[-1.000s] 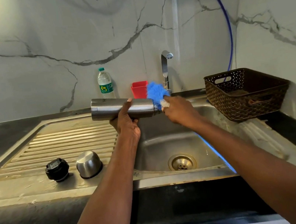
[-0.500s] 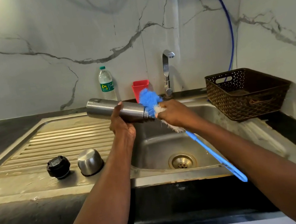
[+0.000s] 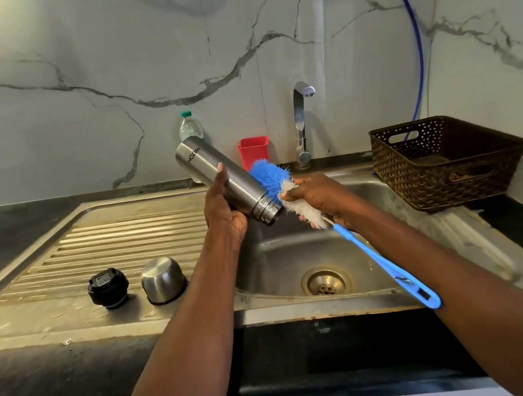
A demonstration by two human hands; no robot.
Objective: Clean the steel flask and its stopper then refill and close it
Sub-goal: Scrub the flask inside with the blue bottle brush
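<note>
Head view: the left hand (image 3: 223, 215) holds the steel flask (image 3: 228, 182) in the middle of the frame, tipped with its mouth down and to the right, over the sink (image 3: 280, 263). The right hand (image 3: 316, 194) grips the brush (image 3: 290, 193) by its bristles, just beside the mouth. To scrub well, I think the brush should go straight into the mouth and twist. The black stopper (image 3: 108, 288) and the steel cup (image 3: 162, 279) sit at lower left. The brown basket (image 3: 446, 161) on the right holds something dark; I cannot tell what. What the red cup (image 3: 254, 152) holds is hidden.
</note>
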